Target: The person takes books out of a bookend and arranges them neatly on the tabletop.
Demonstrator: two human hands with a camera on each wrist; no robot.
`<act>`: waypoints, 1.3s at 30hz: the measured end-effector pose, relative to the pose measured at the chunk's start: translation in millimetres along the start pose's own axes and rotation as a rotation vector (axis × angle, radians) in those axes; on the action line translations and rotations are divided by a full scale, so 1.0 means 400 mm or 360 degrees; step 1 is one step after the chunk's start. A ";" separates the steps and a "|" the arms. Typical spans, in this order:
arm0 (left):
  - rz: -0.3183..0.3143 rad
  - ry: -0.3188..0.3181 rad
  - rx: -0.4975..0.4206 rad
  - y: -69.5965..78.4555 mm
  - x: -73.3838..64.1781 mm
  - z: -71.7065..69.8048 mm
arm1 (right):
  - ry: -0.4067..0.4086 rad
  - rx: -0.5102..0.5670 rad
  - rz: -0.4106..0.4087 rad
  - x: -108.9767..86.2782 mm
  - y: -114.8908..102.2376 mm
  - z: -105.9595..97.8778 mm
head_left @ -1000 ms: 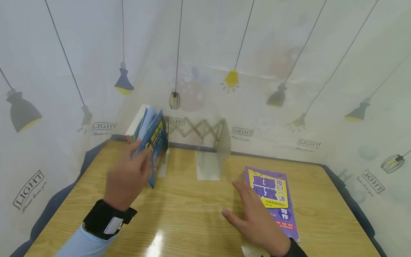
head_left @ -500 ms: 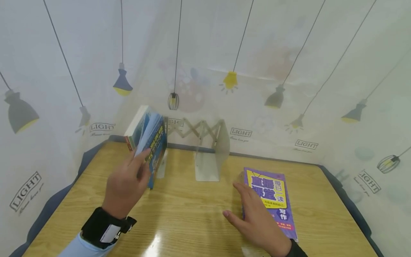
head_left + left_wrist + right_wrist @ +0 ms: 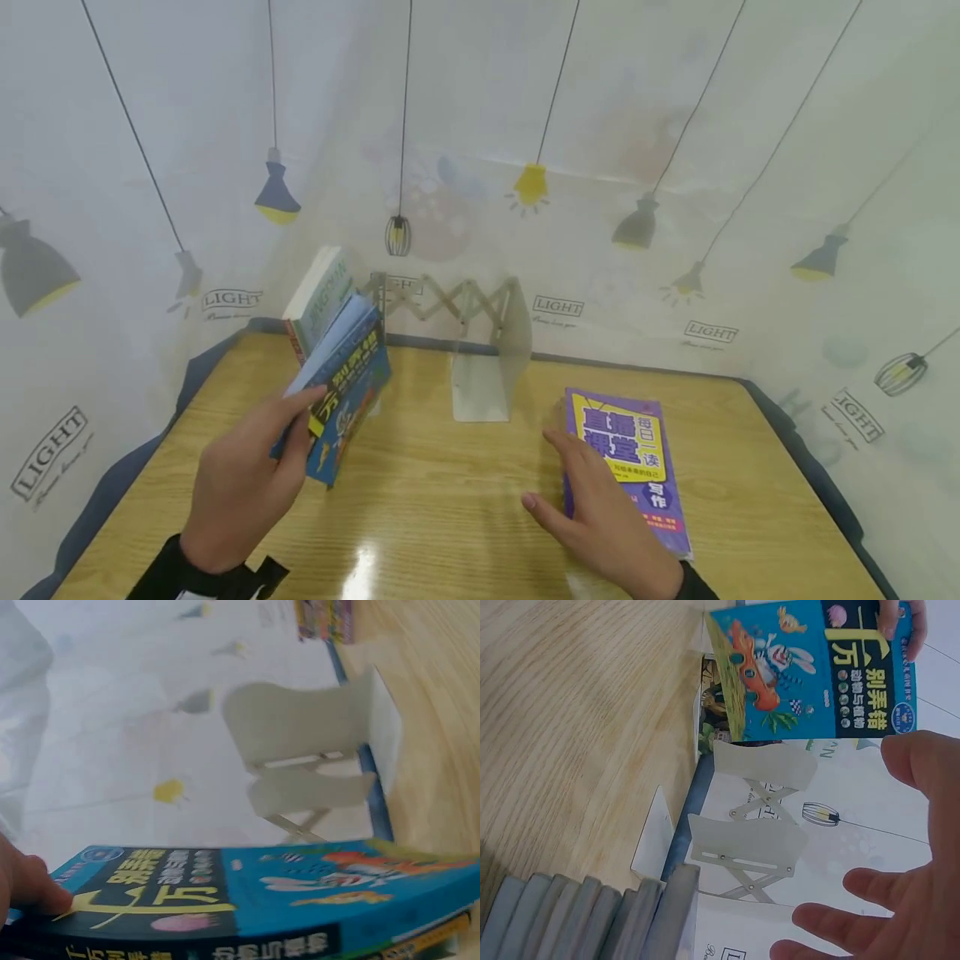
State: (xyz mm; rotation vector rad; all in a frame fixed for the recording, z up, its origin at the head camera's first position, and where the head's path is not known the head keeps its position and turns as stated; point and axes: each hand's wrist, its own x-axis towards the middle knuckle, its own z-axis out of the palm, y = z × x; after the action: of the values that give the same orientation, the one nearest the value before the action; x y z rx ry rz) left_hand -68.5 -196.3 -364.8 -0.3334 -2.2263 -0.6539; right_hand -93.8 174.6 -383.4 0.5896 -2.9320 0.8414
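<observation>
My left hand (image 3: pixel 243 479) pinches a blue book (image 3: pixel 352 396) by its near edge, thumb on the illustrated cover. The book is tilted toward me, and its cover also fills the lower part of the left wrist view. Behind it a thicker white-edged book (image 3: pixel 318 300) leans at the left end of an expandable metal bookend rack (image 3: pixel 480 392). My right hand (image 3: pixel 600 521) hovers with fingers spread at the left side of a purple book (image 3: pixel 652 500), holding nothing. In the right wrist view, several stacked books (image 3: pixel 592 922) show under that hand.
All this is on a wooden table (image 3: pixel 427 508) with light-coloured curtains (image 3: pixel 480 100) printed with lamps behind and at the sides. The rack's crossed bars (image 3: pixel 442 296) run along the back edge, between the left-hand books and its right end plate.
My left hand has drawn the blue book toward me and down to the left, away from the thicker book, whose cover now shows. The right hand has stayed beside the purple book.
</observation>
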 end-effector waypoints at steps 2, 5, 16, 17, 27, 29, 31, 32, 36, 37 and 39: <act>-0.0010 -0.0059 -0.0025 0.024 -0.008 -0.026 | 0.0018 0.0009 -0.0017 -0.002 -0.001 -0.002; 0.0012 -0.0101 -0.0123 0.064 -0.014 -0.059 | 0.0053 0.0045 -0.0066 -0.007 -0.005 -0.005; 0.0222 -0.0512 -0.1065 0.146 -0.046 -0.102 | -0.0419 0.0593 0.0031 -0.039 -0.061 -0.019; 0.0266 -0.0536 -0.1162 0.143 -0.049 -0.097 | -0.0488 0.0641 0.0026 -0.040 -0.063 -0.017; 0.0338 -0.0541 -0.1389 0.150 -0.059 -0.078 | -0.0534 0.0928 -0.0425 -0.079 -0.050 -0.012; 0.0350 -0.0516 -0.1384 0.145 -0.062 -0.069 | -0.0457 0.0955 -0.0463 -0.091 -0.050 -0.010; 0.0367 -0.0489 -0.1369 0.138 -0.062 -0.056 | -0.0440 0.1009 -0.0391 -0.101 -0.052 -0.008; 0.0347 -0.0474 -0.1347 0.135 -0.061 -0.051 | -0.0443 0.1037 -0.0333 -0.105 -0.052 -0.007; 0.0150 -0.0394 -0.1062 0.130 -0.052 -0.043 | -0.0483 0.1148 -0.0033 -0.109 -0.048 0.005; 0.0070 -0.0392 -0.0951 0.131 -0.050 -0.045 | -0.0487 0.1171 0.0043 -0.109 -0.044 0.010; -0.0048 -0.0440 -0.0778 0.134 -0.045 -0.049 | -0.0476 0.1220 0.0186 -0.107 -0.036 0.023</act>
State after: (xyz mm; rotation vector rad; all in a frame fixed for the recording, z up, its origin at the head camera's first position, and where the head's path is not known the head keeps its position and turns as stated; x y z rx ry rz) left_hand -21.5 -163.2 -348.7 -0.6689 -2.3079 -1.2350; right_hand -48.1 173.3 -389.8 0.6034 -2.8225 2.0824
